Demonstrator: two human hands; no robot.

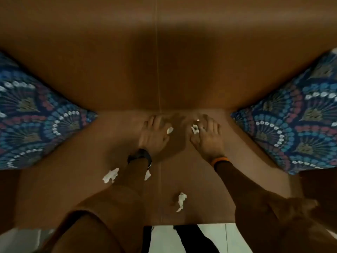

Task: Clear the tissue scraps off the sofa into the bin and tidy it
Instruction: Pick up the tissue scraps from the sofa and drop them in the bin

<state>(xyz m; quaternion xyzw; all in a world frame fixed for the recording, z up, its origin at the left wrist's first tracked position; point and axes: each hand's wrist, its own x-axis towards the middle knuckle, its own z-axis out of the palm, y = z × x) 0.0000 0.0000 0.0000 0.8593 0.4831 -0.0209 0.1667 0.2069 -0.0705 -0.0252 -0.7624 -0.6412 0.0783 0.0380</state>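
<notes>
Both my hands reach to the back of the brown sofa seat (73, 189), near the crease under the backrest. My left hand (155, 136) lies fingers-forward with a small white tissue scrap (170, 130) pinched at its thumb. My right hand (207, 137) has another white scrap (195, 129) at its thumb and forefinger. Three more scraps lie loose on the seat: one (110, 175) left of my left forearm, one (147, 175) just right of that forearm, and one (181, 200) near the front edge. No bin is in view.
Two blue patterned cushions lean at the seat's corners, one at the left (36, 121) and one at the right (295, 125). The tall brown backrest (164, 61) fills the upper view. White floor tiles (164, 238) show below the seat's front edge.
</notes>
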